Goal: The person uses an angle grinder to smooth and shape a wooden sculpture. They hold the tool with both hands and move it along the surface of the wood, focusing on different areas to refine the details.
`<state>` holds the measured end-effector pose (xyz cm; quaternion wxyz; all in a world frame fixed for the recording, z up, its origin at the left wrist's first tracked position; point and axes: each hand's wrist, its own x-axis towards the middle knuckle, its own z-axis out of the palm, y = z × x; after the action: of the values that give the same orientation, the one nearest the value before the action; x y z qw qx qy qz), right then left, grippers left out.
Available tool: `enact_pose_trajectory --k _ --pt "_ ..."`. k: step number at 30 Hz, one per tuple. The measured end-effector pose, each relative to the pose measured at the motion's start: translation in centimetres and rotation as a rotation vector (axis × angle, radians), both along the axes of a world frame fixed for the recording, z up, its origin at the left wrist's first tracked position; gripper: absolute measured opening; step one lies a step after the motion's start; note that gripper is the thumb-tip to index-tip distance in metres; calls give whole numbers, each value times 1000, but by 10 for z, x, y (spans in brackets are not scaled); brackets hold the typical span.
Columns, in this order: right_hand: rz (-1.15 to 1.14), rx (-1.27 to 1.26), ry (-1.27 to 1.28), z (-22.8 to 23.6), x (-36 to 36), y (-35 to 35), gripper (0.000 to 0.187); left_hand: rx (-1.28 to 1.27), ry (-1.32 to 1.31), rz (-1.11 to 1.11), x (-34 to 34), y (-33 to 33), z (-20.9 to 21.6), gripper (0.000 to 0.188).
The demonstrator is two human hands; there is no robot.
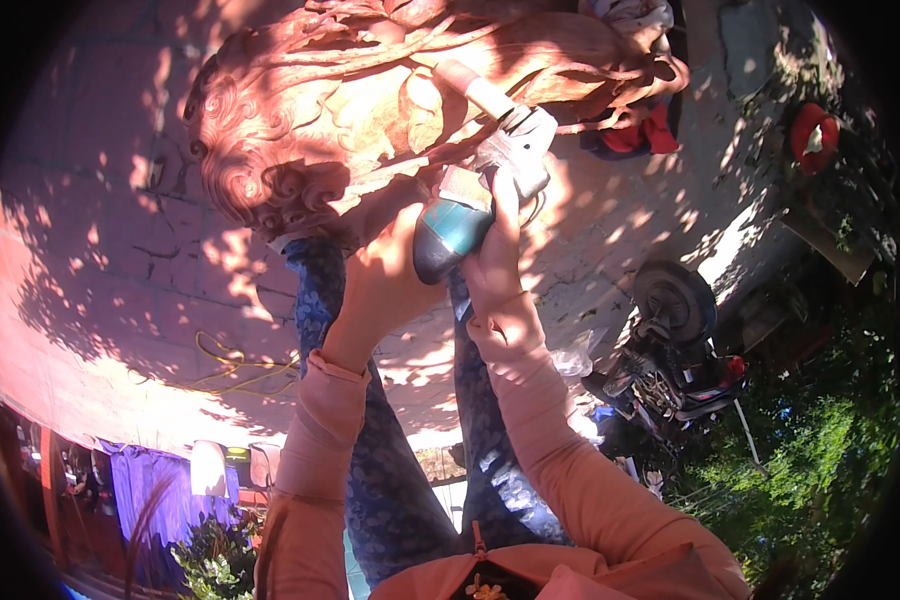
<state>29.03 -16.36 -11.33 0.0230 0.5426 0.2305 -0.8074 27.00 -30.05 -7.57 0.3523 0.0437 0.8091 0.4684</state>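
Both of my hands grip one handheld power tool [455, 230], with a teal body, a dark rounded rear end and a pale grey head. My left hand [388, 252] closes on its left side, most fingers hidden beneath. On the other side is my right hand [497, 238], its thumb laid forward along the grey head. A short pale-brown and white cylinder [477, 90] sticks out ahead of that head, over a reddish-brown carved wooden sculpture [270, 110] with curls and strands. Whether the cylinder touches the wood, I cannot tell.
Red and dark cloth [655, 132] lies beside the carving's right end. Farther right is a red ring-shaped object [815, 137]. A motorcycle [682, 375] and green plants [820, 470] are at the lower right. A yellow cord [232, 368] trails across the paved ground [100, 240] on the left.
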Motion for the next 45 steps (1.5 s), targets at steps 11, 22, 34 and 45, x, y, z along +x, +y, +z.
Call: enact_pose_trajectory --k 11,22,34,45 --pt "284 365 80 30 -27 24 51 -24 -123 -74 -27 33 3 73" --pt "182 2 21 15 0 21 54 -201 -238 26 6 31 34 60" --pt "127 72 67 17 -25 47 53 9 -124 47 -17 45 14 61" --pt "134 -117 115 8 8 47 65 -204 -194 82 8 49 42 64"
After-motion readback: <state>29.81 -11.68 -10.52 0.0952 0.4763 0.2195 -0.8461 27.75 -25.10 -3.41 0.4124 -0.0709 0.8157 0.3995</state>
